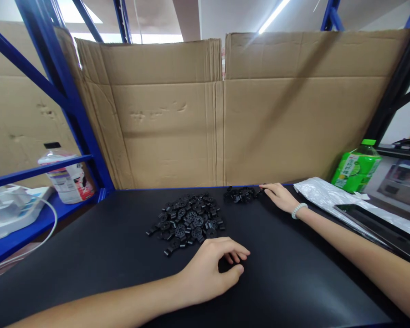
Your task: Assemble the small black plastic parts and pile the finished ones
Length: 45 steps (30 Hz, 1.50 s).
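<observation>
My left hand (215,269) hovers over the front middle of the table, palm inward. Its thumb stands apart from the curled fingers, with nothing between them. Just beyond it lies a large heap of black plastic parts (191,218), each with a round perforated disc and a short arm. My right hand (280,196), with a pale beaded bracelet at the wrist, reaches to the back of the table. A small black plastic part (262,186) shows at its pinched fingertips. A smaller pile of black parts (241,194) lies directly left of those fingertips.
Cardboard sheets (171,123) stand along the back edge of the black table (105,264). At right are a silver bag (321,193), a dark phone-like slab (379,223) and a green bottle (357,166). A power strip (17,212) and another bottle (68,175) sit at left.
</observation>
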Motion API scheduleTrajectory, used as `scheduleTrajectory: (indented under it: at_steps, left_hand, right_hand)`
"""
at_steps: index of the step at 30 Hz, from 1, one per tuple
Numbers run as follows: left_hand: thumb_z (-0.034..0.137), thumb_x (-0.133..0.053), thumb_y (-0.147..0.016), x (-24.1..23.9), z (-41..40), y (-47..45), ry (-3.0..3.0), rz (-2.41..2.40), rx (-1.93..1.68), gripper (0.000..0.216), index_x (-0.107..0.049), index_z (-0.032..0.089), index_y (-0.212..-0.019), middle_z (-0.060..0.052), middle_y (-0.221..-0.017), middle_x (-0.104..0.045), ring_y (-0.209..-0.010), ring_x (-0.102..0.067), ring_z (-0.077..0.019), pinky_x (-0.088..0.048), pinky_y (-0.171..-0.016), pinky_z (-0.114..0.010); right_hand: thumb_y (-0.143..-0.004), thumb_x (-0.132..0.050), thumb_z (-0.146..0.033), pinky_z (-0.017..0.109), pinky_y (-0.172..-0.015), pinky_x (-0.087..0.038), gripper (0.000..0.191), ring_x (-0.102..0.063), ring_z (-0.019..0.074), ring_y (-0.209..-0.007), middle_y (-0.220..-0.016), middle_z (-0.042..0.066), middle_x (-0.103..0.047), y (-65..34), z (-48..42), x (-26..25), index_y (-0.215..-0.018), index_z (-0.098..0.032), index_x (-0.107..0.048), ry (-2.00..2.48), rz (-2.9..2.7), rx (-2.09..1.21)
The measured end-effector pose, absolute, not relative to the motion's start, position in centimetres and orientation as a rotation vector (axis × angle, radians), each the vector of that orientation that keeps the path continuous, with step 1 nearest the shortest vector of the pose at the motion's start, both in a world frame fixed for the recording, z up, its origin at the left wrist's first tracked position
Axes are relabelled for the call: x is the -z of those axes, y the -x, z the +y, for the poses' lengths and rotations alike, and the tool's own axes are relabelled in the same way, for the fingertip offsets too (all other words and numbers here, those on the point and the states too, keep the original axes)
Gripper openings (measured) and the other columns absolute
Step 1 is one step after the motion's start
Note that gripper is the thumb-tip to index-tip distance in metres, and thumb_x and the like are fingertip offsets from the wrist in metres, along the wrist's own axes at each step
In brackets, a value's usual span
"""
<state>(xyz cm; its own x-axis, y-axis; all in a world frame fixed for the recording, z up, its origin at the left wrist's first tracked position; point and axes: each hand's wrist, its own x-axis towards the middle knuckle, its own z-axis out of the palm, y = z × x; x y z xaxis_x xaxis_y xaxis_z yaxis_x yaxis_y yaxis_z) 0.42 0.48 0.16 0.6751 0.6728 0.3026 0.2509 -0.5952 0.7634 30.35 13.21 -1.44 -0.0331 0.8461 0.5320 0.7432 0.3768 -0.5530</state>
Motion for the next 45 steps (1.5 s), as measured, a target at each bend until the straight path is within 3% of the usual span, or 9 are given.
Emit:
scheduleTrajectory:
  at_steps: [3,6,8,11,15,24,30,34,45]
  left_hand:
    - [0.009,-0.057,-0.074,-0.1,0.6,-0.5,-2.071,0.735,-0.784,0.024,-0.068,0.012,-0.095,-0.008,-0.089,-0.069,-0.076,-0.063,-0.0161,-0.052,-0.072,-0.027]
    - [0.017,-0.057,-0.078,0.0,0.7,-0.6,-1.878,0.807,-0.839,0.021,-0.067,0.012,-0.097,-0.009,-0.088,-0.069,-0.080,-0.064,-0.0175,-0.052,-0.072,-0.028]
    - [0.023,-0.059,-0.080,0.1,0.8,-0.5,-1.743,0.843,-0.881,0.025,-0.064,0.013,-0.102,-0.009,-0.092,-0.068,-0.084,-0.063,-0.0182,-0.052,-0.075,-0.029]
    - [0.028,-0.065,-0.077,-0.1,0.9,-0.5,-1.587,0.875,-0.931,0.036,-0.060,0.014,-0.109,-0.010,-0.100,-0.066,-0.086,-0.062,-0.0179,-0.051,-0.078,-0.031]
    - [0.028,-0.073,-0.070,0.0,1.1,-0.5,-1.465,0.849,-1.001,0.037,-0.061,0.014,-0.102,-0.009,-0.098,-0.066,-0.084,-0.062,-0.0171,-0.050,-0.081,-0.032]
    - [0.024,-0.070,-0.075,0.0,1.1,-0.2,-1.454,0.765,-1.068,0.019,-0.063,0.013,-0.088,-0.004,-0.085,-0.066,-0.080,-0.060,-0.0147,-0.047,-0.079,-0.027]
    - [0.025,-0.066,-0.077,-0.5,0.7,-0.1,-1.485,0.841,-1.064,0.012,-0.067,0.013,-0.078,-0.001,-0.070,-0.065,-0.068,-0.058,-0.0121,-0.046,-0.069,-0.023]
    - [0.024,-0.066,-0.076,-0.3,0.8,0.0,-1.505,0.888,-1.066,0.012,-0.069,0.012,-0.076,-0.001,-0.067,-0.065,-0.066,-0.058,-0.0125,-0.046,-0.065,-0.022]
    - [0.024,-0.065,-0.077,-0.2,0.6,-0.1,-1.573,0.889,-1.078,0.012,-0.069,0.013,-0.075,-0.003,-0.070,-0.069,-0.066,-0.062,-0.0138,-0.049,-0.065,-0.023]
  right_hand:
    - [-0.084,-0.046,-0.031,0.046,-0.094,-0.040,0.025,-0.059,0.0274,-0.098,-0.098,0.012,-0.069,-29.5,12.0,0.2,-0.089,-0.018,-0.066,1.354,-1.698,-0.120]
    - [-0.088,-0.043,-0.036,0.040,-0.085,-0.047,0.029,-0.064,0.0231,-0.092,-0.094,0.011,-0.070,-27.0,9.3,-1.2,-0.105,-0.017,-0.056,1.271,-1.635,-0.169]
    - [-0.087,-0.049,-0.038,0.037,-0.083,-0.049,0.034,-0.066,0.0217,-0.091,-0.090,0.010,-0.072,-24.7,6.9,-2.0,-0.114,-0.017,-0.047,1.140,-1.581,-0.404]
    - [-0.084,-0.055,-0.040,0.037,-0.088,-0.047,0.024,-0.064,0.0217,-0.096,-0.096,0.010,-0.070,-21.3,3.3,-2.3,-0.094,-0.019,-0.056,1.004,-1.575,-0.754]
    - [-0.079,-0.062,-0.038,0.035,-0.090,-0.046,0.018,-0.057,0.0221,-0.105,-0.112,0.008,-0.060,-19.0,1.0,-1.2,-0.080,-0.020,-0.063,0.988,-1.623,-0.845]
    - [-0.076,-0.067,-0.034,0.032,-0.090,-0.043,0.017,-0.056,0.0198,-0.100,-0.106,0.007,-0.057,-18.4,0.2,-0.6,-0.071,-0.018,-0.066,0.948,-1.612,-1.105]
    - [-0.071,-0.071,-0.029,0.025,-0.062,-0.047,0.019,-0.057,0.0118,-0.068,-0.083,0.001,-0.061,-17.5,-0.2,-0.7,-0.079,-0.019,-0.057,0.920,-1.372,-1.336]
    - [-0.071,-0.071,-0.028,0.027,-0.066,-0.048,0.021,-0.058,0.0122,-0.067,-0.078,0.003,-0.065,-17.5,-0.1,-0.8,-0.086,-0.016,-0.063,0.982,-1.413,-1.335]
    - [-0.071,-0.069,-0.024,0.025,-0.059,-0.048,0.011,-0.059,0.0131,-0.059,-0.062,0.003,-0.067,-17.9,-0.2,-0.9,-0.076,-0.015,-0.072,1.045,-1.493,-1.178]
